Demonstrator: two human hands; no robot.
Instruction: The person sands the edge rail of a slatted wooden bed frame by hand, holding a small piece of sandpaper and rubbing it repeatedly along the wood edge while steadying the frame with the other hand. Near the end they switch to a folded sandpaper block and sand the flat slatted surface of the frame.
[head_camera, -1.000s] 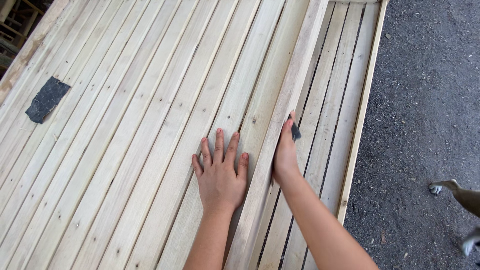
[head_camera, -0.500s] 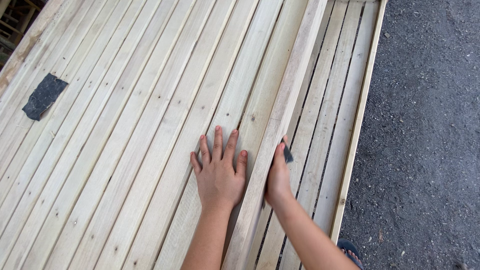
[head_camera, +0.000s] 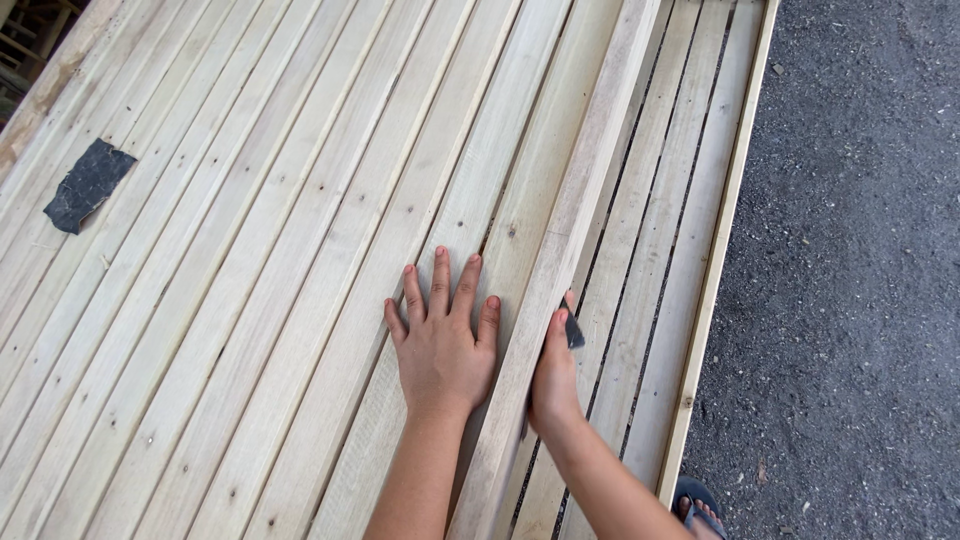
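My left hand (head_camera: 440, 340) lies flat, fingers spread, on the pale wooden slats (head_camera: 300, 250), holding nothing. Just to its right a longer slat (head_camera: 590, 180) stands raised on edge above the others. My right hand (head_camera: 553, 378) presses against the right side of that raised slat. It grips a small dark piece of sandpaper (head_camera: 574, 330) between fingers and wood. Most of the piece is hidden by the fingers.
A second dark, ragged sheet of sandpaper (head_camera: 88, 185) lies on the slats at the far left. The slat bed ends at a thin wooden edge rail (head_camera: 722, 230). Beyond it is dark gravelly ground (head_camera: 860, 250). My sandalled foot (head_camera: 700, 508) shows at the bottom.
My right hand has slid toward me along the raised slat's side with the sandpaper. The left hand stays flat in nearly the same place. My foot came into view.
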